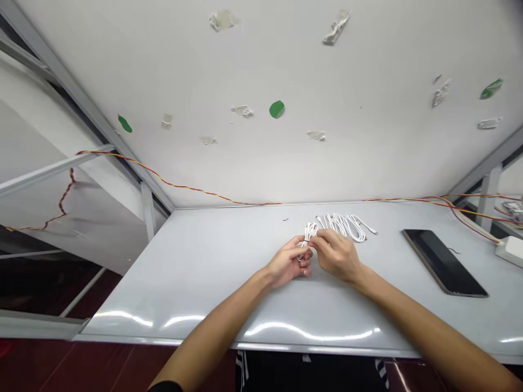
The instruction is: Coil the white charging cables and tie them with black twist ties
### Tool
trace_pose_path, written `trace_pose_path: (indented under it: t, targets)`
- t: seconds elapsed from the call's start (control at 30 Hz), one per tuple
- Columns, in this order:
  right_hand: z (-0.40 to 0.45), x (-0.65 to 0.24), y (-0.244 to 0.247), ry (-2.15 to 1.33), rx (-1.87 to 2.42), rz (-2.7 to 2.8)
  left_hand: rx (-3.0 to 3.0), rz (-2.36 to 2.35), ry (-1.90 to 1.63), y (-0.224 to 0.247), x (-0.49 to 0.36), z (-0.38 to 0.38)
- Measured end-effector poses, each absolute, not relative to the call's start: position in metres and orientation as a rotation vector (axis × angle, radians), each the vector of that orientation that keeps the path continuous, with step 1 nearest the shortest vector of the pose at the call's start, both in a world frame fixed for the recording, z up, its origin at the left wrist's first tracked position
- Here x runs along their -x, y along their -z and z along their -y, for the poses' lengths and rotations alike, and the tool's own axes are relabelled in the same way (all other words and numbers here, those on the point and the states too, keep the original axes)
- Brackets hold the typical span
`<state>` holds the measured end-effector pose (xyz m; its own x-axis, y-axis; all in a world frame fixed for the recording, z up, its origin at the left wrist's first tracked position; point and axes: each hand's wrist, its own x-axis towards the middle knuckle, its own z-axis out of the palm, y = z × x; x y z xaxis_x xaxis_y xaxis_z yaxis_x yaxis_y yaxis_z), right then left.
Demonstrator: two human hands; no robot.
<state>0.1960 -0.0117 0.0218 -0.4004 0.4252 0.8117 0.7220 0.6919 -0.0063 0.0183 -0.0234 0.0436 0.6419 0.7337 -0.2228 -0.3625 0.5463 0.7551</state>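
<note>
A white cable (pixel 341 227) lies in long loops on the pale grey table (pixel 171 277), its plug end pointing right. My left hand (pixel 288 263) is curled around the near end of the loops, with a small bundle of cable (pixel 308 234) rising between my hands. My right hand (pixel 335 255) pinches the same bundle from the right, fingertips close to my left hand. A thin dark band seems to cross the bundle, but my fingers partly hide it.
A black tablet (pixel 443 262) lies to the right, with a white power strip (pixel 510 251) at the right edge. Red-and-yellow twisted wires (pixel 175 186) run along the white wall and frame. A tiny dark scrap (pixel 285 220) lies on the table.
</note>
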Motion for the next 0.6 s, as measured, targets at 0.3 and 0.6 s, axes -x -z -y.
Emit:
trace_pose_path:
  t: [0.3, 0.6]
  targets:
    - [0.016, -0.187, -0.031, -0.880, 1.024, 1.613, -1.033, -0.604, -0.965, -0.031, -0.022, 0.018]
    - [0.019, -0.190, -0.047, -1.601, 1.054, 1.265, -2.224, -0.932, -0.886, -0.040, 0.000, 0.012]
